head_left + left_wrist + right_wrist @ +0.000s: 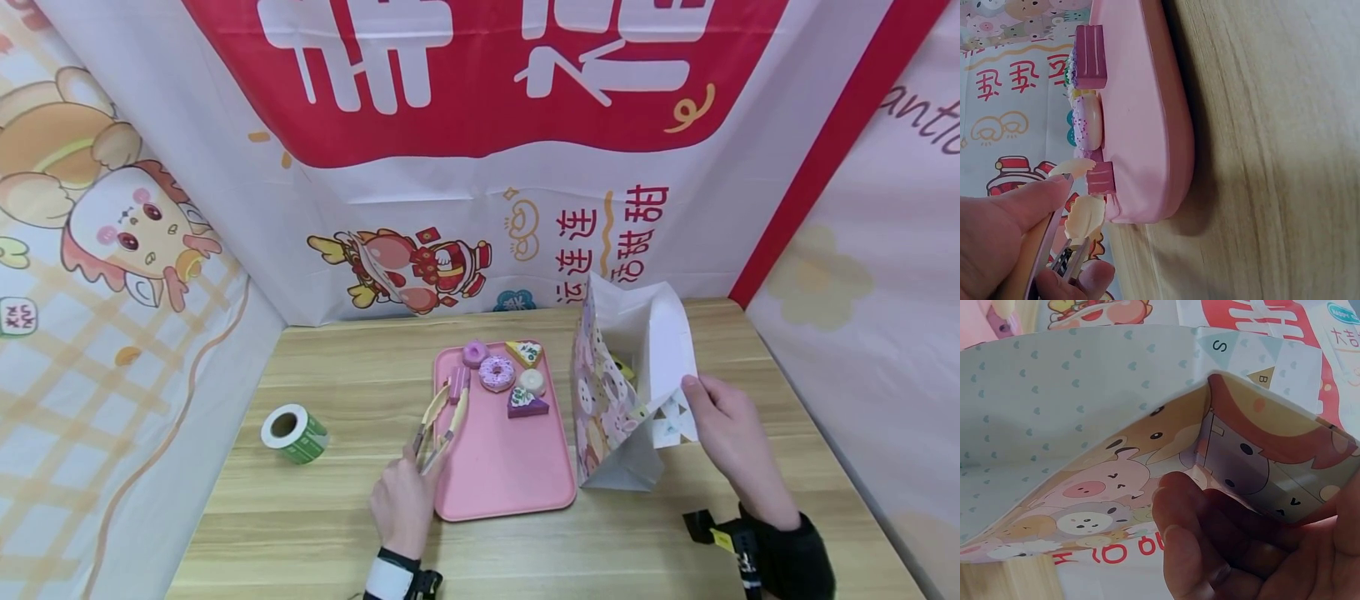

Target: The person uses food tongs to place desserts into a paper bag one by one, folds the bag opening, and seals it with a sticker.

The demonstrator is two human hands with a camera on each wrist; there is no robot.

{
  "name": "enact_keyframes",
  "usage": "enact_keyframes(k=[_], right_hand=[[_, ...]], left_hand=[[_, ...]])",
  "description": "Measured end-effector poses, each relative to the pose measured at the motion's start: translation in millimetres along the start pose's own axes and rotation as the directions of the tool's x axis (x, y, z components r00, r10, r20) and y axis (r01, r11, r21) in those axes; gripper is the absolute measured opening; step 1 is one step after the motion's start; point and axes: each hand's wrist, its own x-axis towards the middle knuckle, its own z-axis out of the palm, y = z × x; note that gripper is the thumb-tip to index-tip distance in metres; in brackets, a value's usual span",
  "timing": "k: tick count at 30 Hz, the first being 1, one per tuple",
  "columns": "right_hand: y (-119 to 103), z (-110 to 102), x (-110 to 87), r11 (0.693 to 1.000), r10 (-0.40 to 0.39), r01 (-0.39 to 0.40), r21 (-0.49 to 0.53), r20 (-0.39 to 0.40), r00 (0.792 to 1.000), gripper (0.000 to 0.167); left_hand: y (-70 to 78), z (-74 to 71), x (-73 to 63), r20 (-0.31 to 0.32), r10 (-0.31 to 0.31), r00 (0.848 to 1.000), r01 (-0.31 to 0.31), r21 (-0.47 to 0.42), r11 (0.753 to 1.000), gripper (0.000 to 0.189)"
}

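My left hand point(405, 504) grips a pair of tongs point(450, 433) with cream-coloured tips. The tips stand on either side of a small purple rectangular toy cake point(458, 383) at the left of the pink tray point(502, 479). In the left wrist view the tips point(1087, 215) overlap the near end of that cake. My right hand point(738, 437) pinches the right edge of an upright paper bag point(611, 400) printed with cartoon animals. The bag's mouth is open, and something yellow-green point(624, 370) shows inside it.
Along the tray's far part lie a purple ring point(476, 353), a sprinkled donut point(497, 373), a yellow wedge point(524, 353), a white round piece point(532, 382) and a purple cake wedge point(527, 403). A green label roll point(295, 434) stands at left. Printed cloth walls enclose the table.
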Motion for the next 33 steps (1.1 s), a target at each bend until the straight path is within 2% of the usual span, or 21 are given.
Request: enact_keyframes(k=[10, 21, 27, 33], right_hand=[[-1.6, 0.3, 0.5, 1.000, 0.015, -0.015, -0.003, 0.015, 1.000, 0.061], [-3.3, 0.2, 2.3, 0.999, 0.035, -0.035, 0.001, 0.028, 0.999, 0.063], [-4.2, 0.6, 1.8, 0.999, 0.034, -0.034, 0.006, 0.030, 0.999, 0.063], [-4.1, 0.6, 0.1, 1.000, 0.013, -0.014, 0.005, 0.023, 1.000, 0.062]], left_hand=[[-2.6, -6.1, -0.9, 0.059, 0.000, 0.998, 0.001, -0.024, 1.000, 0.064], [-3.7, -14.3, -1.1, -0.031, 0.031, 0.999, -0.033, -0.061, 0.998, 0.051], [-2.8, -18.4, -2.4, -0.095, 0.079, 0.992, -0.087, -0.084, 0.993, 0.046], [-1.2, -22.6, -2.4, -0.134, 0.115, 0.984, -0.129, -0.105, 0.986, 0.044]])
